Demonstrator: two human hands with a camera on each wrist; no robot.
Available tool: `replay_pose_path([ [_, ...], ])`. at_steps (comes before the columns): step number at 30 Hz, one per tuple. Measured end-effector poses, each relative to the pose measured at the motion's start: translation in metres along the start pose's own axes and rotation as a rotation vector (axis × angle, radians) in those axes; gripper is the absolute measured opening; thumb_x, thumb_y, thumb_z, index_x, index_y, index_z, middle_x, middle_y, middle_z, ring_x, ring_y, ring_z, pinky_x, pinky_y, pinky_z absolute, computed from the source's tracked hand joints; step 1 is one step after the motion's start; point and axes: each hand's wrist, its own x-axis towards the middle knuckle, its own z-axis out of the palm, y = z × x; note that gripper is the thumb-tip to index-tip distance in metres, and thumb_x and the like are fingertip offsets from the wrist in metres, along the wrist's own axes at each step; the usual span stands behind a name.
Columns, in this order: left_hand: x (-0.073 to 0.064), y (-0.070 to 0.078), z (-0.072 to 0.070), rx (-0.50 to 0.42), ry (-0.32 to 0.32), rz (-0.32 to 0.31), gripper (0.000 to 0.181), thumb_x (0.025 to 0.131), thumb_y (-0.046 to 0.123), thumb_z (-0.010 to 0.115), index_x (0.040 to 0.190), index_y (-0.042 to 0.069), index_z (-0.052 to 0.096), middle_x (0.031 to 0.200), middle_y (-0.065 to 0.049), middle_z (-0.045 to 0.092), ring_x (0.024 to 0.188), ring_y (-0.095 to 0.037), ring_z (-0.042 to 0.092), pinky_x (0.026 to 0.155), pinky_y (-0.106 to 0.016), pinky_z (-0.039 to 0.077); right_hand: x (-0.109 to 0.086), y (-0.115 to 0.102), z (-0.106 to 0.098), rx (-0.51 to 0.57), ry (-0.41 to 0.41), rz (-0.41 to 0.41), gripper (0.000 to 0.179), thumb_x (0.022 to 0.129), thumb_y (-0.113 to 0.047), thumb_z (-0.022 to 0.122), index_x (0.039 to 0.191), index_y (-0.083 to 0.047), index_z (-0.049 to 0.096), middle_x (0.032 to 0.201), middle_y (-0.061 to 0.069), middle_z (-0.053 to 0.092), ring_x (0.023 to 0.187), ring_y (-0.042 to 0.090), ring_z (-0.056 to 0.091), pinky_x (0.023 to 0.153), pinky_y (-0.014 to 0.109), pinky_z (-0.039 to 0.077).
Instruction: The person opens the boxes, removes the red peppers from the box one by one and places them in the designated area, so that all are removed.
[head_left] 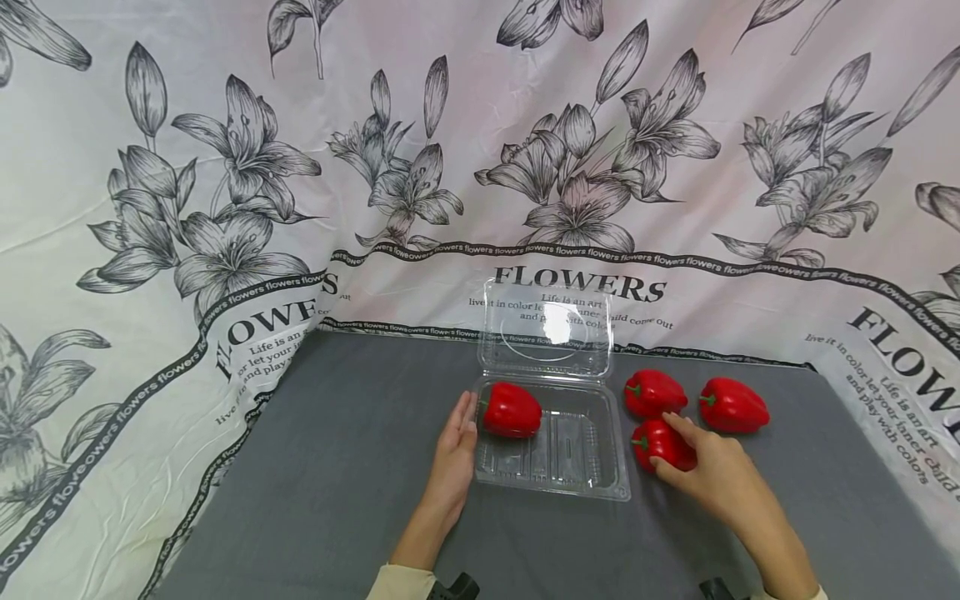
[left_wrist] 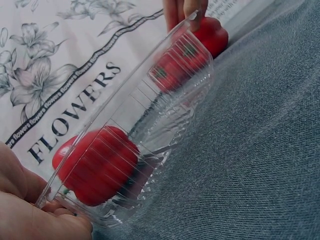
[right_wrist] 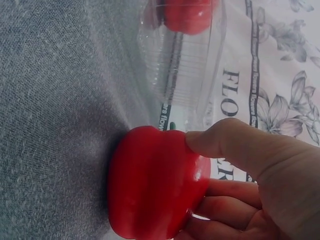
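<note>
A clear plastic clamshell container (head_left: pixel 551 482) stands with its lid raised at the back. One red bell pepper (head_left: pixel 512 410) lies in its left part, seen through the wall in the left wrist view. My left hand (head_left: pixel 454 454) holds the container's left side, thumb and fingers at the rim. To the right of the container, my right hand (head_left: pixel 712 467) grips another red bell pepper (right_wrist: pixel 155 185) from above, thumb on one side and fingers on the other. That pepper's green stem points toward the container.
Two more red bell peppers, one close behind the gripped one (head_left: pixel 654 393) and one farther right (head_left: pixel 735 406), lie on the grey cloth (head_left: pixel 337 467). Behind the table hangs a white curtain (head_left: pixel 420 292) with flower prints; the raised lid (head_left: pixel 546 333) overlaps it in the head view.
</note>
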Motion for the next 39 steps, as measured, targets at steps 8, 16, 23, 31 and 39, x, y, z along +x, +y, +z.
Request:
replay_pose_path([
  [8, 0.0, 0.001, 0.0, -0.005, -0.001, -0.002, 0.06, 0.114, 0.008, 0.038, 0.17, 0.007, 0.014, 0.176, -0.009, 0.022, 0.163, -0.03, 0.013, 0.13, -0.052, 0.013, -0.001, 0.002, 0.0, -0.006, 0.017, -0.03, 0.08, 0.084, -0.028, 0.088, 0.148, 0.006, 0.055, 0.112, 0.03, 0.073, 0.084, 0.03, 0.067, 0.075, 0.054, 0.061],
  [16, -0.003, 0.001, 0.0, -0.005, 0.003, -0.001, 0.06, 0.114, 0.007, 0.039, 0.17, 0.007, 0.016, 0.176, -0.01, 0.023, 0.163, -0.032, 0.013, 0.13, -0.053, 0.014, -0.002, 0.001, -0.001, 0.001, 0.029, -0.051, 0.079, 0.084, -0.03, 0.089, 0.147, 0.006, 0.057, 0.116, 0.03, 0.073, 0.082, 0.029, 0.066, 0.072, 0.051, 0.059],
  [23, -0.003, 0.002, 0.0, -0.01, 0.007, -0.006, 0.06, 0.114, 0.007, 0.039, 0.17, 0.007, 0.016, 0.175, -0.01, 0.023, 0.163, -0.032, 0.014, 0.13, -0.053, 0.013, 0.0, -0.003, -0.008, -0.003, 0.017, -0.037, 0.081, 0.084, -0.033, 0.089, 0.148, 0.004, 0.056, 0.089, 0.015, 0.076, 0.078, 0.027, 0.065, 0.074, 0.054, 0.059],
  [31, -0.003, 0.001, 0.0, -0.012, 0.007, -0.008, 0.06, 0.114, 0.008, 0.039, 0.17, 0.008, 0.016, 0.176, -0.009, 0.023, 0.163, -0.032, 0.013, 0.13, -0.053, 0.013, -0.002, -0.016, -0.015, 0.033, 0.029, -0.035, 0.072, 0.092, -0.032, 0.083, 0.152, -0.002, 0.055, 0.055, -0.002, 0.045, 0.049, 0.016, 0.045, 0.054, 0.032, 0.047],
  [39, -0.002, 0.0, 0.0, -0.02, 0.003, -0.003, 0.06, 0.114, 0.008, 0.04, 0.17, 0.008, 0.017, 0.175, -0.01, 0.023, 0.163, -0.033, 0.013, 0.13, -0.054, 0.013, 0.003, -0.045, -0.013, 0.1, 0.051, -0.105, 0.073, 0.093, -0.03, 0.082, 0.156, -0.008, 0.052, 0.061, 0.001, 0.055, 0.046, 0.012, 0.04, 0.052, 0.028, 0.044],
])
